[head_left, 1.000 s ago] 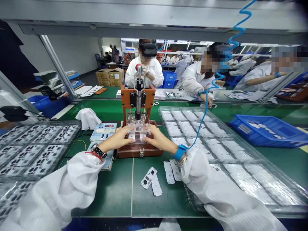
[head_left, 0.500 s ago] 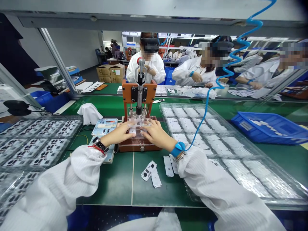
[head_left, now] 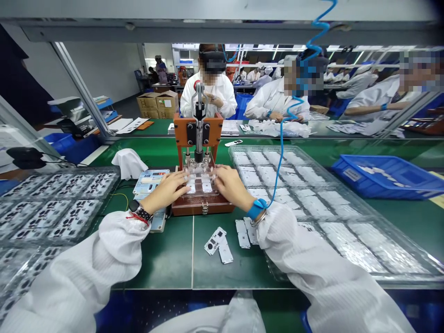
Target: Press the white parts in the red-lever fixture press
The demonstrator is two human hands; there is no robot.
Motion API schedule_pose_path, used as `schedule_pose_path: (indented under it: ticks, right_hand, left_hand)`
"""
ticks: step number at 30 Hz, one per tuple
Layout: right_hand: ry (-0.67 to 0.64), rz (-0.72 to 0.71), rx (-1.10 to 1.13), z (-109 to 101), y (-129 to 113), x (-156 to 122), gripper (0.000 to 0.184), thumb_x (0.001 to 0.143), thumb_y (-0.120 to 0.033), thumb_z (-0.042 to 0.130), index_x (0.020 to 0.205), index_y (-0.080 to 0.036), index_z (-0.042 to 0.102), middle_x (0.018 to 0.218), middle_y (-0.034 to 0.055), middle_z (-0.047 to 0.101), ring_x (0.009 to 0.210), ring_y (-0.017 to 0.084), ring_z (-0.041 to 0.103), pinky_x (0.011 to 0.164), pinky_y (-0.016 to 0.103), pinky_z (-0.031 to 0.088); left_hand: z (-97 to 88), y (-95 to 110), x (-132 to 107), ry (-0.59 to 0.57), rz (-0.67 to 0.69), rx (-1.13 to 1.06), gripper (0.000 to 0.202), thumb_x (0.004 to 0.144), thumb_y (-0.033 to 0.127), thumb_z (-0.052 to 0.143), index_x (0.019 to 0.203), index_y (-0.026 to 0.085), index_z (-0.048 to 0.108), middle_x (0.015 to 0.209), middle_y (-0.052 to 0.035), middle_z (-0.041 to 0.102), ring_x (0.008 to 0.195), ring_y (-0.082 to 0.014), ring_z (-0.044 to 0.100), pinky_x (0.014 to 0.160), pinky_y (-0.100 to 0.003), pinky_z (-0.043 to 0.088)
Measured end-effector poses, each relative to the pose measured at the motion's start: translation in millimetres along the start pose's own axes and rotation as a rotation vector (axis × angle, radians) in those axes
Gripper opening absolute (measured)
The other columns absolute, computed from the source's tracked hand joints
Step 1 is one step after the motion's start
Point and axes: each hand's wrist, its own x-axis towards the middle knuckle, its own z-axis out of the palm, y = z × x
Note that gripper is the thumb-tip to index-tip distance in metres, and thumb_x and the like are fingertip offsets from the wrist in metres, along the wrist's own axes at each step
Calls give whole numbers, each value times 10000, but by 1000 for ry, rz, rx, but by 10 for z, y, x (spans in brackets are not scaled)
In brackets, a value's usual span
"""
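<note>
My left hand [head_left: 169,187] and my right hand [head_left: 231,184] lie on the brown fixture base [head_left: 203,204] of a small orange hand press [head_left: 199,132]. The fingers of both are stretched out, their tips at the edges of the clear plate under the press head. Two small white parts [head_left: 199,185] sit side by side in the fixture between my hands. The press lever [head_left: 198,99] stands upright. A blue wrist strap [head_left: 256,208] with a coiled blue cord [head_left: 281,148] is on my right wrist, a watch [head_left: 137,210] on my left.
Several loose white parts [head_left: 225,240] lie on the green mat near me. Clear trays of parts sit to the right [head_left: 312,199] and left [head_left: 52,203]. There is a blue bin [head_left: 381,178] at far right, a white cloth [head_left: 128,164] and a small meter [head_left: 151,180] left of the press. People in white coats work across the bench.
My hands have slid slightly apart on the fixture, uncovering the two white parts. The camera view has shifted a little; the press lever has stayed upright.
</note>
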Motion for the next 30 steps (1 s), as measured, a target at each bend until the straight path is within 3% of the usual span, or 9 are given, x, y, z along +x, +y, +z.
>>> schedule_pose_path:
  ticks: [3, 7, 9, 13, 15, 18, 21, 25, 30]
  right_hand:
    - [346, 124, 122, -180, 83, 178, 225, 839, -110, 421, 924, -163, 622, 924, 89, 678, 890, 221, 613, 816, 379, 483]
    - [656, 37, 360, -547, 55, 712, 159, 868, -158, 439, 969, -182, 558, 894, 37, 658, 871, 164, 625, 830, 327, 496]
    - [584, 29, 480, -711, -69, 1081, 114, 908, -209, 431, 948, -180, 534, 875, 12, 647, 893, 142, 630, 868, 320, 483]
    - [164, 309, 625, -971, -492, 1755, 307, 963, -335, 368, 747, -145, 475, 733, 12, 628, 820, 172, 668, 836, 395, 514]
    - [109, 300, 651, -1109, -725, 1917, 300, 943, -326, 442, 700, -152, 474, 696, 32, 636, 780, 203, 676, 757, 425, 555]
    - [209, 66, 679, -1301, -991, 1809, 213, 922, -238, 462, 832, -79, 570, 791, 18, 652, 877, 193, 667, 784, 340, 540]
    - [305, -279, 586, -1300, -1082, 1362, 344, 877, -261, 521, 1147, -49, 536, 994, 23, 641, 962, 182, 637, 844, 308, 495]
    - [431, -471, 377, -902, -970, 726, 183, 911, -230, 516, 1084, -208, 571, 1091, 57, 636, 1082, 223, 590, 955, 417, 482]
    - [444, -545, 277, -501, -824, 468, 250, 918, -121, 357, 997, -229, 569, 1178, 69, 603, 1245, 220, 472, 1032, 471, 412]
  left_hand:
    - [-39, 34, -5, -60, 20, 84, 422, 956, 408, 336, 1281, 205, 511, 1432, -93, 407, 1347, -261, 303, 1092, -493, 215]
    - [-43, 44, -3, -115, 41, 71, 430, 962, 395, 316, 1314, 212, 481, 1461, -94, 359, 1357, -263, 282, 1080, -480, 248]
    - [-50, 52, -7, -106, 52, 51, 436, 962, 401, 313, 1311, 203, 482, 1459, -96, 360, 1350, -269, 294, 1078, -474, 256]
    - [-175, 34, -62, -20, 96, -7, 476, 961, 418, 313, 1341, 158, 433, 1409, -115, 430, 1310, -253, 362, 1075, -414, 284]
    - [-288, -44, -128, 20, 102, 1, 475, 960, 431, 314, 1320, 153, 454, 1363, -116, 481, 1277, -246, 402, 1063, -390, 304]
    - [-448, -265, -293, -5, 72, 23, 471, 952, 465, 330, 1272, 168, 505, 1320, -111, 521, 1233, -245, 451, 1047, -382, 328]
    - [-527, -521, -508, -181, -33, 42, 606, 866, 547, 495, 1347, 182, 439, 1408, -117, 432, 1316, -313, 346, 1073, -444, 288]
    - [-490, -706, -734, -338, -140, 34, 932, 689, 591, 696, 1443, 228, 286, 1510, -100, 229, 1380, -410, 88, 1085, -560, 187]
    - [-370, -677, -816, -306, -110, 2, 997, 631, 602, 735, 1445, 244, 285, 1501, -115, 229, 1363, -439, 100, 1058, -607, 184]
